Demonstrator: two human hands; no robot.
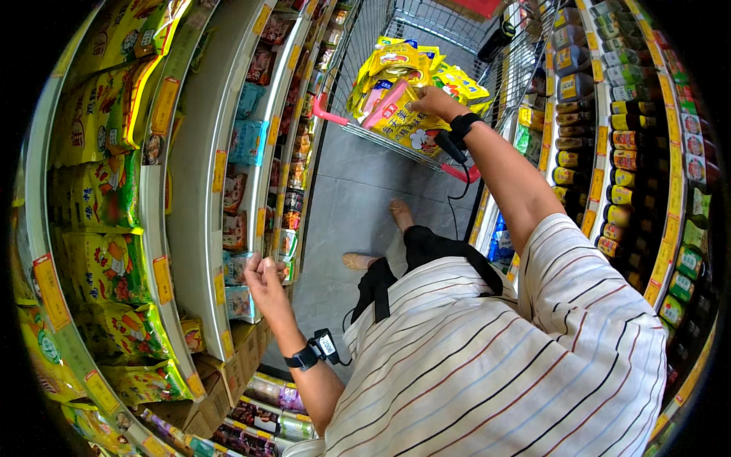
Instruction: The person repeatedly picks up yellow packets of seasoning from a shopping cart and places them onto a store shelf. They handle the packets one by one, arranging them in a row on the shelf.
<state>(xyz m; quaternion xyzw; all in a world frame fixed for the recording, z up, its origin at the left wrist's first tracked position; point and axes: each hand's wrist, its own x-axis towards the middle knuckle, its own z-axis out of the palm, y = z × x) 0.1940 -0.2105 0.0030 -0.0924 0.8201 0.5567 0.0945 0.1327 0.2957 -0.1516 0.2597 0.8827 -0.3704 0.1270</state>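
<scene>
We have yellow packets inside the cart, right hand on them, grip indeterminable, left hand loosely curled, and shelved packets remaining cart-left.

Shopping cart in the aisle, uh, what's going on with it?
A person in a striped shirt has the right hand on yellow bags piled in the cart; whether the fingers grip one is unclear. The left hand is raised beside the stocked shelves, loosely curled, with nothing visible in it.
</scene>
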